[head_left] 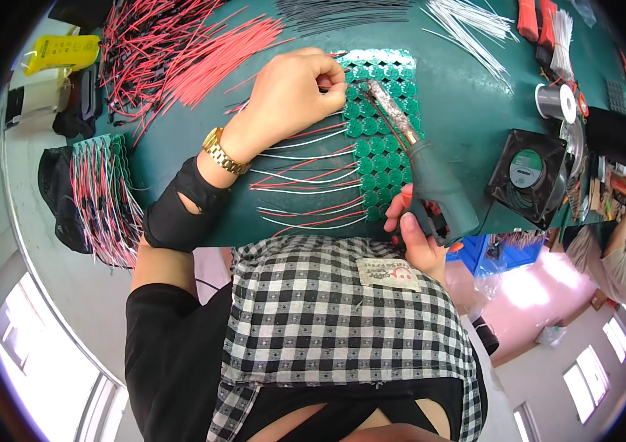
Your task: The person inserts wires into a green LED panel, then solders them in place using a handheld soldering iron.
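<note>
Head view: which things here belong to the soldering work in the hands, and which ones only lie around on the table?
In use:
- soldering iron in the right hand
- panel of round green boards
- wire pinched by the left hand
- red and white wires already attached

Lying about:
- loose red wires
- small black fan
- solder spool
- yellow bottle

board panel (380, 132) mid-table | loose wires (180, 51) behind-left | fan (530, 175) right | solder spool (556, 102) behind fan

Black sleeve (180, 210) with cut-out holes on left forearm. Gold link watch (223, 153) at left wrist. Black-and-white checked apron (335, 317) over black top, small pale patch (388, 273) stitched near upper edge.
</note>
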A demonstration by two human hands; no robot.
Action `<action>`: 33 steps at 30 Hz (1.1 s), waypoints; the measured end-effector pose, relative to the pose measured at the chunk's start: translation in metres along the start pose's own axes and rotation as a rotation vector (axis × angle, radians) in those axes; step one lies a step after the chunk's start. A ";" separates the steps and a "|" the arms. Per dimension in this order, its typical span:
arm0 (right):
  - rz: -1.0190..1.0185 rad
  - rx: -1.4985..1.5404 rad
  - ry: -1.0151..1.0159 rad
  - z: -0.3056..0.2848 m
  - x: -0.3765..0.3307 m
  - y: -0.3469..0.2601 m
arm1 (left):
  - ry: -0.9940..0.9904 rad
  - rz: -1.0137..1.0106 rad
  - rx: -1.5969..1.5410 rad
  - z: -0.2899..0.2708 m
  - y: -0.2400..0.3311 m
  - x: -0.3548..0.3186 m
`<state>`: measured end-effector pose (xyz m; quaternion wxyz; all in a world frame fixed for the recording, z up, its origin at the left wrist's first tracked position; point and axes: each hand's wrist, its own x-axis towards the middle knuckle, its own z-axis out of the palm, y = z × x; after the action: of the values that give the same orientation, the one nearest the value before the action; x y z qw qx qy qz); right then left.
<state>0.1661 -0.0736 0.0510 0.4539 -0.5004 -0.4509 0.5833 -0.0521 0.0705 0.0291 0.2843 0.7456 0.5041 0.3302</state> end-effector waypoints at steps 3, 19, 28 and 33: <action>0.034 -0.008 0.011 0.001 -0.001 -0.001 | 0.005 0.000 0.016 0.001 -0.001 0.000; 0.035 -0.020 0.014 0.004 -0.001 0.000 | 0.040 0.060 0.062 0.002 -0.006 0.000; -0.016 0.016 0.101 0.002 -0.003 0.005 | 0.022 0.070 0.095 0.002 -0.006 -0.002; -0.024 0.036 0.127 -0.002 -0.003 0.007 | -0.089 0.175 -0.028 -0.012 -0.007 0.003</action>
<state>0.1679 -0.0775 0.0449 0.4973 -0.5228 -0.4166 0.5531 -0.0645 0.0770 0.0318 0.2868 0.7968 0.4192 0.3272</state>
